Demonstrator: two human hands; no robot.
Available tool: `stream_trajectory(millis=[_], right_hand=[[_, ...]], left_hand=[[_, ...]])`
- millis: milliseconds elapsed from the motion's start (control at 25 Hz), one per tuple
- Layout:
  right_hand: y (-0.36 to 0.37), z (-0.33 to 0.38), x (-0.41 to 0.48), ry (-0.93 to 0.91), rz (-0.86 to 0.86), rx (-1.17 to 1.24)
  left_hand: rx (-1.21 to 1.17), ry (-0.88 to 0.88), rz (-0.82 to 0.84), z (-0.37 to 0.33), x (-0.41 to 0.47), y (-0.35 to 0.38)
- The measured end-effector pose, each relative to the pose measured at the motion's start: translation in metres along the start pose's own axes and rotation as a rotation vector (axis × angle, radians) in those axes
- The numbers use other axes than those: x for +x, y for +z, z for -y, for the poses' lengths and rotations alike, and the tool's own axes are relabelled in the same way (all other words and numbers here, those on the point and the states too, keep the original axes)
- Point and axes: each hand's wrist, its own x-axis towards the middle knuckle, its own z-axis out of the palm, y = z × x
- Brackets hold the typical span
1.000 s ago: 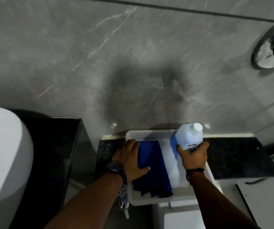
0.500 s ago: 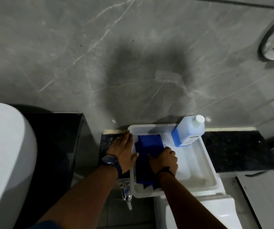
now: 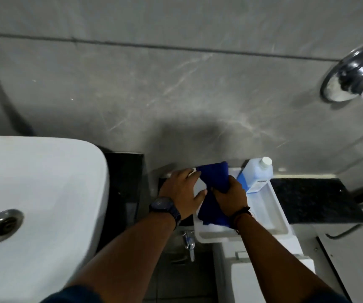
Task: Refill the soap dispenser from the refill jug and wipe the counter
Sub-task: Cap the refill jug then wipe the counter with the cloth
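Gripping blue cloth [image 3: 215, 174], refill jug [image 3: 257, 175] label blurred

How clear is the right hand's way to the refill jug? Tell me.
Probably yes: the refill jug stands in the white tray beside the right hand, nothing between. But that hand grips the blue cloth, so it must let go first.

You are in a bathroom: a white ceramic washbasin [image 3: 40, 193] with a round metal drain [image 3: 3, 225] at your left, grey veined wall tiles [image 3: 176, 84] ahead, a round chrome wall fitting [image 3: 355, 73] upper right, a black speckled stone counter [image 3: 311, 200] below.
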Motion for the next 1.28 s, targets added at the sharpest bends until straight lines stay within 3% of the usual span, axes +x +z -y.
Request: stream_trajectory(millis=[200, 360, 520, 640, 880, 960, 1120, 1280], right_hand=[[-0.059, 0.104, -0.114, -0.092, -0.215, 0.249], [-0.066, 0.175, -0.230, -0.066, -0.251, 0.462], [-0.014, 0.215, -0.346, -0.038, -0.179, 0.587], [0.031, 0.214, -0.397, 0.056, -0.120, 0.674], [0.107, 0.176, -0.429, -0.025, -0.402, 0.002], [0.133, 0.158, -0.425, -0.107, -0.250, -0.154], [0.200, 0.145, -0.411, -0.016, 0.161, -0.360], [0.250, 0.161, -0.408, -0.144, 0.184, -0.604]], left_hand=[[-0.089, 0.089, -0.144, -0.022, -0.092, -0.137], [-0.235, 0.199, -0.304, -0.005, -0.215, -0.225], [-0.197, 0.283, -0.257, 0.053, -0.349, -0.260], [-0.132, 0.188, -0.163, 0.108, -0.415, -0.254], [-0.025, -0.338, 0.040, 0.215, -0.481, -0.208], [0.008, -0.405, 0.066, 0.235, -0.487, -0.197], [0.086, -0.477, 0.074, 0.261, -0.493, -0.181], [0.083, -0.536, 0.108, 0.276, -0.503, -0.178]])
